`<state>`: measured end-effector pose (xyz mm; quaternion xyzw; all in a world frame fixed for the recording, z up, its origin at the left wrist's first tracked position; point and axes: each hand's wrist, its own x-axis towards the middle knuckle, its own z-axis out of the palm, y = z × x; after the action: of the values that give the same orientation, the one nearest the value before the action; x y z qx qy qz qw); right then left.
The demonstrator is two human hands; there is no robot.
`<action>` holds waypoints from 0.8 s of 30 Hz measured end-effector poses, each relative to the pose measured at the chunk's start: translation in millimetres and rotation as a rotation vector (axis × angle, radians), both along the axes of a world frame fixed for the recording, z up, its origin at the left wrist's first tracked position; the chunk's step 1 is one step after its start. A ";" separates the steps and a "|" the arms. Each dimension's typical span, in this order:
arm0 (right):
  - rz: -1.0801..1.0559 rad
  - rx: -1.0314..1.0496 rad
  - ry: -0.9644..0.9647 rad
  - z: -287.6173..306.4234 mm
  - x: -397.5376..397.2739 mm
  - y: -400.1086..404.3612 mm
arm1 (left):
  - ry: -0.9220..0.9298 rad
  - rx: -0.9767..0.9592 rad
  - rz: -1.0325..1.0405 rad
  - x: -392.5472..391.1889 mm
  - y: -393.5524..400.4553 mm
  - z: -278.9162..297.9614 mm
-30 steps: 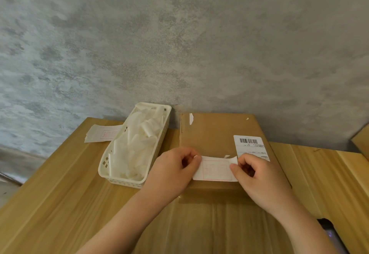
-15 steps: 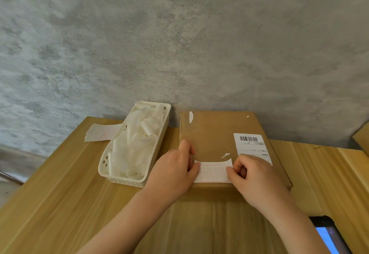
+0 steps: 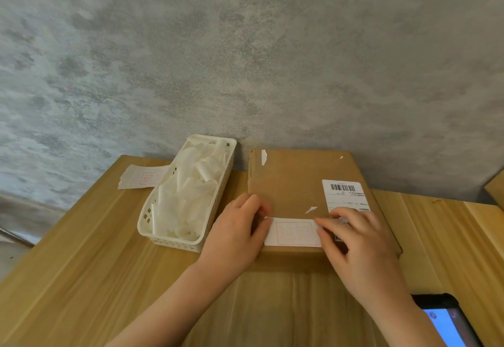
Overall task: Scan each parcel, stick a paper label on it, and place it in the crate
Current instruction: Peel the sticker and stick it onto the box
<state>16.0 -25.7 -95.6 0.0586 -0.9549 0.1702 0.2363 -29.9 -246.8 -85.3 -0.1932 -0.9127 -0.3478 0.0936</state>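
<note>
Both hands press flat on a small white paper label (image 3: pixel 293 232): left hand (image 3: pixel 237 233) holds one end, right hand (image 3: pixel 357 243) smooths the other, so it sticks to the flat brown cardboard parcel (image 3: pixel 294 183) on the wooden table (image 3: pixel 81 264).

A mottled grey plaster wall (image 3: pixel 272 60), blotched in lighter and darker patches, fills the upper part of the view and meets the back edge of a light wooden table (image 3: pixel 81 264) whose boards run toward the camera with visible grain. At the far left, below the table's edge, a strip of grey floor (image 3: pixel 13 224) shows, and at the far right a second wooden surface (image 3: pixel 495 191) juts in beside the wall. The light is soft and even, with only faint shadows on the wood.
</note>
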 end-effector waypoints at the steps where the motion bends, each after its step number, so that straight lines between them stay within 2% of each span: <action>1: -0.014 0.001 0.003 -1.9 0.7 0.7 | -0.031 0.048 0.024 -0.3 -0.3 -1.9; 5: -0.063 -0.225 -0.002 -5.0 2.9 8.4 | -0.209 0.274 0.143 0.1 -0.4 -9.9; 8: -0.177 -0.351 -0.028 2.6 3.1 26.4 | -0.391 0.463 0.193 3.3 -1.6 -14.9; 11: -0.302 -0.625 -0.218 7.6 -2.3 43.9 | -0.599 0.644 0.232 6.3 -0.5 -14.3; 14: -0.363 -0.960 -0.466 3.0 -11.3 52.9 | -0.760 0.727 0.272 5.1 1.4 -21.9; 17: -0.334 -1.191 -0.639 3.9 -13.4 55.8 | -0.812 0.800 0.256 3.9 4.8 -31.3; 24: -0.390 -1.677 -0.512 23.5 2.5 52.1 | -0.790 1.016 0.250 4.7 8.1 -26.4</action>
<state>18.4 26.4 -72.1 -0.3360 -0.5332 0.7764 0.0060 -25.2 -238.8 -111.8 0.1250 -0.6161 -0.7669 -0.1291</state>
